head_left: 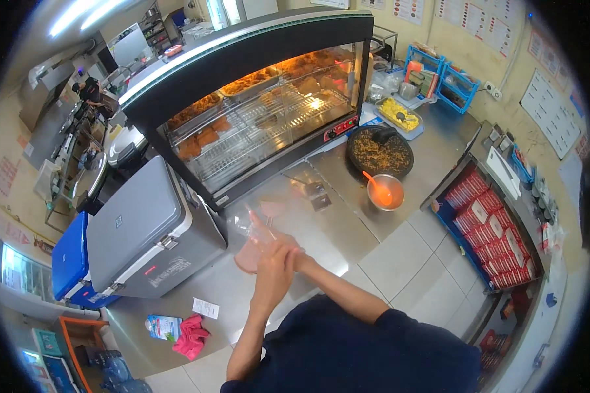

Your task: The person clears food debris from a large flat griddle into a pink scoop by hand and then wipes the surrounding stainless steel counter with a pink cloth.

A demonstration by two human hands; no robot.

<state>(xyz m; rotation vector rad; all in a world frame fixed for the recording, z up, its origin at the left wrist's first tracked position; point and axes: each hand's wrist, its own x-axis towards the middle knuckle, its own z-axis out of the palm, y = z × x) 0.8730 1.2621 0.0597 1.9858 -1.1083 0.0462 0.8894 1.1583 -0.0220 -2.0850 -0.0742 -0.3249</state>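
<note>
My hands meet above the steel counter [337, 252], in front of the glass food warmer. My left hand [275, 257] is closed near the wrist of my right hand [297, 259], on what looks like a clear plastic glove [240, 224]. Finger-like shapes stretch forward inside the thin plastic, apparently from my right hand; the overlap partly hides them. Under the hands lies a flat, rounded pink thing [246, 257]. A smaller pink piece [272, 208] rests just beyond, beside a small dark object [318, 196].
The lit food warmer [275, 134] holds fried pieces. Right of it are a dark round pan [380, 157] of noodle-like food, a steel bowl [393, 195] with an orange spoon, and a yellow food tray [400, 116]. A grey cooler [137, 223] stands left, near a pink cloth [191, 336].
</note>
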